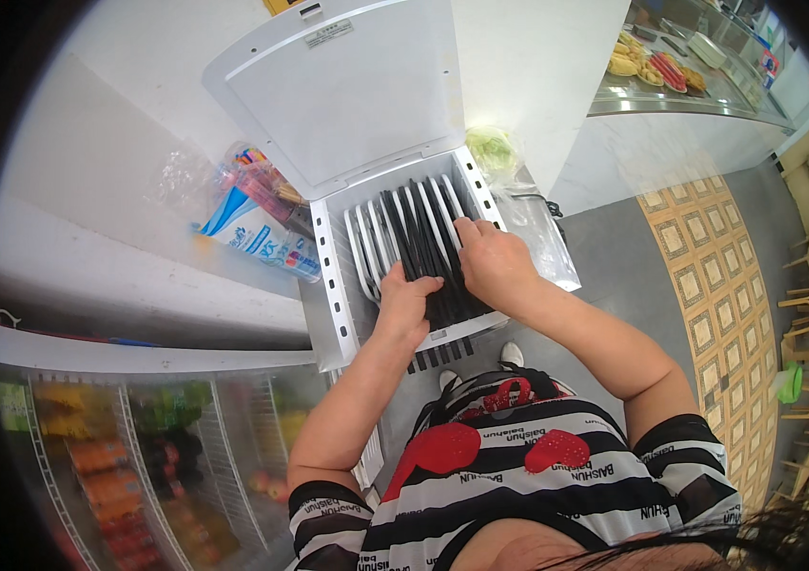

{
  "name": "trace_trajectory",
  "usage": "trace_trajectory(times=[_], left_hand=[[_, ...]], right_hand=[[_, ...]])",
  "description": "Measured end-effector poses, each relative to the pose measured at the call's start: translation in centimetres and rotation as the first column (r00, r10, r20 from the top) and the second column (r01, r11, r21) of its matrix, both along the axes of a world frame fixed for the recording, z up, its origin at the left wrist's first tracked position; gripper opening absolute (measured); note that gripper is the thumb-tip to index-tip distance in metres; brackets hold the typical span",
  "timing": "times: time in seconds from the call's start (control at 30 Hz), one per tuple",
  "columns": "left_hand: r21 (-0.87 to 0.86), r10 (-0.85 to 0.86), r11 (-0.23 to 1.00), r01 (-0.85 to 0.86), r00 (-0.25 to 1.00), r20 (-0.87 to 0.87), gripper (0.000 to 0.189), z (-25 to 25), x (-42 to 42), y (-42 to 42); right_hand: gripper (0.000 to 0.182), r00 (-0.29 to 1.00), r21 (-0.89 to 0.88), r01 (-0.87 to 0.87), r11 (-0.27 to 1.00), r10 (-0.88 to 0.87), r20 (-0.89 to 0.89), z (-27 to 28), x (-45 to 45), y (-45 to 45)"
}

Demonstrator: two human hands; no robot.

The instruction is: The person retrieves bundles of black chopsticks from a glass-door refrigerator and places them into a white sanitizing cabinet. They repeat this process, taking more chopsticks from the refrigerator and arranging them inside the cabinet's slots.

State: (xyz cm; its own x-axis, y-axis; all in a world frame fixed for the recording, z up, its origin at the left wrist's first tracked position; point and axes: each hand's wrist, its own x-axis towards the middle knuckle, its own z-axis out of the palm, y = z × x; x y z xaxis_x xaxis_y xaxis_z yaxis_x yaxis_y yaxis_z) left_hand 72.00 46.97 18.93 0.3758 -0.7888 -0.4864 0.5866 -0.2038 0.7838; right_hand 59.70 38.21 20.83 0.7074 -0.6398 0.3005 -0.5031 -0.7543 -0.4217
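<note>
A white plastic box stands before me with its lid raised. Upright white dividers split the inside into narrow slots. Black chopstick-like sticks fill the middle and right slots, and dark ends jut out below the box's front edge. My left hand lies on the sticks near the front, thumb pointing right and apart from the index finger. Over the right side of the box, my right hand has its fingers curled beside the rightmost divider. Its fingertips are partly hidden, so I cannot tell whether it grips anything.
Left of the box lie a blue-and-white plastic package and a bag of colourful items. A bagged green vegetable and a metal surface are to the right. A glass-front cooler stands at lower left, a food display at upper right.
</note>
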Motion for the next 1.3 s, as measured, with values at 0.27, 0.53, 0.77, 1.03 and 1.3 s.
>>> trace_trajectory(times=[0.27,0.53,0.77,1.03,1.3], left_hand=[[-0.019,-0.049,0.998,0.058,0.941,0.336,0.038,-0.6,-0.2,1.5],[-0.014,0.077,0.997,-0.076,0.984,0.159,0.033,0.0,0.6,2.2],[0.024,0.111,0.993,-0.113,0.99,0.091,0.042,0.0,0.5,2.1],[-0.12,0.23,0.972,-0.204,0.936,0.267,0.042,1.3,3.1,5.1],[-0.057,0.154,0.988,-0.144,0.935,0.319,0.028,1.4,3.8,5.9]], right_hand=[[0.032,0.997,0.058,-0.043,0.997,0.039,0.067,0.1,-0.2,0.4],[0.015,0.995,0.059,-0.104,0.993,0.103,0.01,-1.1,-0.1,0.4],[0.012,0.988,0.184,-0.145,0.972,0.152,-0.024,-2.8,1.0,0.5],[0.021,0.974,0.409,-0.101,0.907,0.007,0.225,-2.5,1.9,-0.3],[0.022,0.979,0.544,-0.128,0.829,0.018,0.204,-2.5,2.5,-0.5]])
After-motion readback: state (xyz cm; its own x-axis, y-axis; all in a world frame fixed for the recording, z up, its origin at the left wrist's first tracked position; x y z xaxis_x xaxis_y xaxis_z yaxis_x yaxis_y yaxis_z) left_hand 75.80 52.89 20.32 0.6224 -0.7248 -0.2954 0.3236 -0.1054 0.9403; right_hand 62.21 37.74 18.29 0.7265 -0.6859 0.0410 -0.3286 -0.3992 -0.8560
